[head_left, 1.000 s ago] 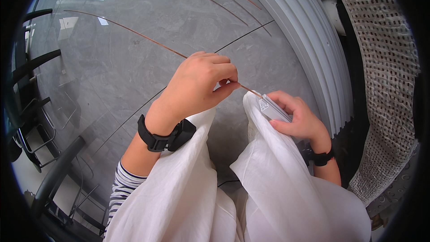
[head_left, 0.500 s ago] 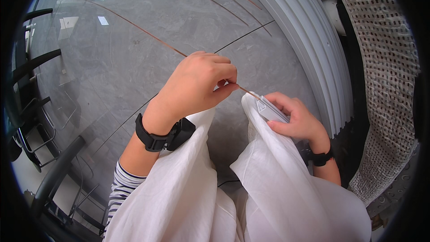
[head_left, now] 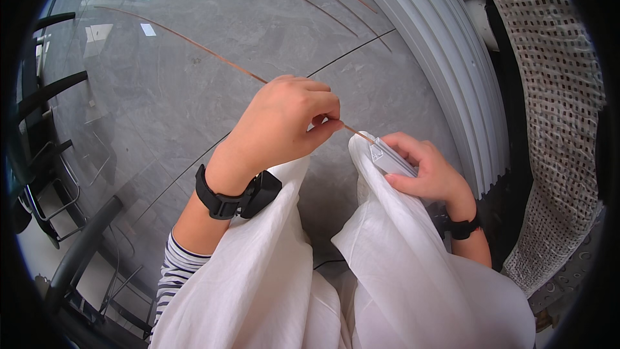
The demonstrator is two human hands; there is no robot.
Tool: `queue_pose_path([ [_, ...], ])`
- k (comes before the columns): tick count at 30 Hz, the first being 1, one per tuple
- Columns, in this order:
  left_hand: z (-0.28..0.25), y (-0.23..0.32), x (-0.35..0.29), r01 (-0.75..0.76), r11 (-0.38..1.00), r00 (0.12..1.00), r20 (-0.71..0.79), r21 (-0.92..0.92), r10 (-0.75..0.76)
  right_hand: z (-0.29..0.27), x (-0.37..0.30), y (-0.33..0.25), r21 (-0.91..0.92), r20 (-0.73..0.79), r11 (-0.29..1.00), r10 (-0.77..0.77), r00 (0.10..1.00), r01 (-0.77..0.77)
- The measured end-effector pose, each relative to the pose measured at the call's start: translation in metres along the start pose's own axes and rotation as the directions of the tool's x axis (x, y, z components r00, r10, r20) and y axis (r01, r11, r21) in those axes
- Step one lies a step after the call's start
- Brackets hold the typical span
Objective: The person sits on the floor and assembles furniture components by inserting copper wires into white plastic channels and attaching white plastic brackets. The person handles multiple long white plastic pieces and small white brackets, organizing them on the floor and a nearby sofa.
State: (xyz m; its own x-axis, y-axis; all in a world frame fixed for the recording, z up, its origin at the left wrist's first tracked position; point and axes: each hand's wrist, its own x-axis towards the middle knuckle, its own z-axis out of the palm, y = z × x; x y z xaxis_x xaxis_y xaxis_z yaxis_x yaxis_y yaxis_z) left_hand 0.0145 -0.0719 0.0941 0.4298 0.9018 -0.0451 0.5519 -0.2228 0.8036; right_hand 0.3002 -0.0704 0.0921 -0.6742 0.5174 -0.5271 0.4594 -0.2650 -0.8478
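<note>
My left hand pinches a long, thin copper-coloured strip between thumb and fingers. The strip runs from the upper left, under that hand, to the open end of a pale grooved profile. Its near tip meets the profile's end face, but how deep it sits in there cannot be made out. My right hand grips the profile close to that end, thumb on one side and fingers on the other, above my white-clothed right leg. The profile's remaining length is hidden behind the hand and cloth.
Several similar thin strips lie on the grey tiled floor ahead. To the right stands a stack of long pale profiles, beside a woven, holed cloth. Black chairs line the left side.
The strip's far end has shifted a little toward the profile and swings slightly. My left hand has edged a touch left; the right hand keeps its hold on the profile.
</note>
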Motion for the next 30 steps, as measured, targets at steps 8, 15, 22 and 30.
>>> queue_pose_path([
  [8, 0.000, 0.000, 0.000, -0.030, 0.999, 0.999, -0.016, 0.014, 0.030, 0.000, 0.000, 0.000, -0.003, -0.003, 1.000, 0.004, 1.000, -0.004],
  [15, 0.001, -0.001, 0.000, -0.008, 1.000, 1.000, -0.004, 0.011, 0.008, 0.000, 0.000, -0.002, -0.003, 0.008, 1.000, 0.007, 1.000, -0.007],
  [22, -0.001, 0.003, 0.002, -0.021, 0.998, 1.000, 0.022, 0.056, 0.020, 0.001, 0.001, -0.007, -0.015, 0.012, 0.999, 0.033, 0.999, -0.033],
  [30, -0.002, 0.003, 0.013, -0.091, 0.987, 0.993, 0.092, 0.130, 0.079, 0.003, 0.003, -0.007, -0.037, 0.041, 0.998, 0.055, 0.998, -0.054],
])
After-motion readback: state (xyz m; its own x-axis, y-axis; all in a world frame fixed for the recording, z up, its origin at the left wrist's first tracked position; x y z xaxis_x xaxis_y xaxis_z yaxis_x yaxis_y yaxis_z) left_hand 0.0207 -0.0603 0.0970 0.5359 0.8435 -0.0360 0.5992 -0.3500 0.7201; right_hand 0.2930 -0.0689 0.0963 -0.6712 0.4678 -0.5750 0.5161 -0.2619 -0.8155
